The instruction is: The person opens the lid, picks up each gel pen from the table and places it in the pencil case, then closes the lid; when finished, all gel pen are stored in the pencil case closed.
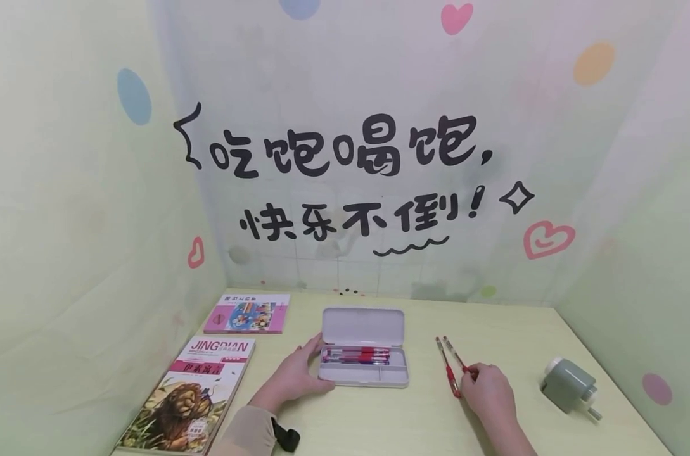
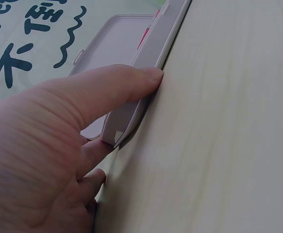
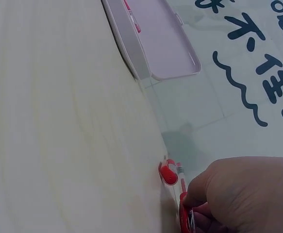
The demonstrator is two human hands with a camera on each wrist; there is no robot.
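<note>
From the head view, the left hand (image 1: 296, 379) rests flat against the near left corner of the open pale grey plastic pencil case (image 1: 364, 365), thumb and fingers lightly steadying it on the pale wooden surface (image 1: 413, 418); several red pens (image 1: 355, 356) already lie in its tray. Well to the right of that hand, the right hand (image 1: 489, 394) pinches the near ends of two red-capped gel pens (image 1: 450, 367), which lie on the surface pointing away from it. A grey-green pencil sharpener (image 1: 569, 384) sits further right of the right hand, and a lion-cover book (image 1: 187, 399) and a pink booklet (image 1: 248, 313) lie left of the left hand. The left wrist view shows the thumb (image 2: 126, 87) pressed along the case's rim (image 2: 146, 77), the other fingers tucked beside the corner. The right wrist view shows fingers curled round the pens (image 3: 173, 177) near their caps. To do this well, I judge, keep the case pinned, lift both pens together, and lay them parallel to those inside.
</note>
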